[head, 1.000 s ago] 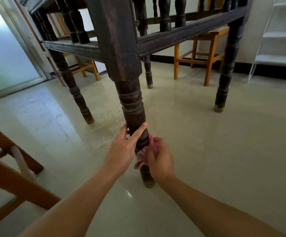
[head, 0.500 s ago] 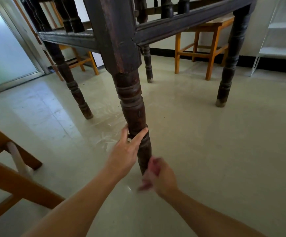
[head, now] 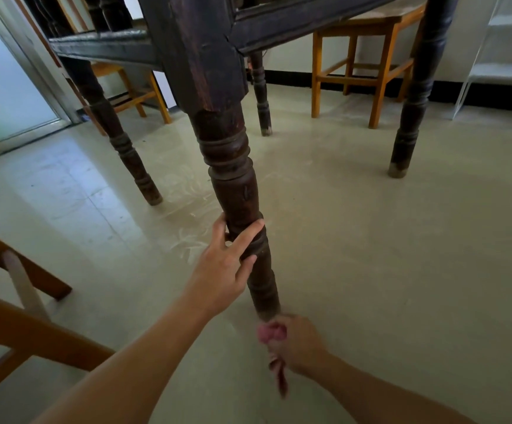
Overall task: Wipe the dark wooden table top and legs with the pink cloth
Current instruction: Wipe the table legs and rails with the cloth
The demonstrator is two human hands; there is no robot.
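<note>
Two hands at the near corner! The left hand (head: pixel 221 270) steadies the dark turned wooden table leg (head: pixel 236 191) at mid-height, its grip curled round the wood. The right hand (head: pixel 299 342) is down at six o'clock, grip clamped on the bunched pink cloth (head: pixel 271 332), right at the leg's foot on the pale tiled floor (head: pixel 386 255). I'd wrap the cloth round and twist it into those ringed grooves. Three o'clock is open floor. The slanted orange-brown wooden chair frame (head: pixel 19 325) crowds eight o'clock, so mind that left elbow.
</note>
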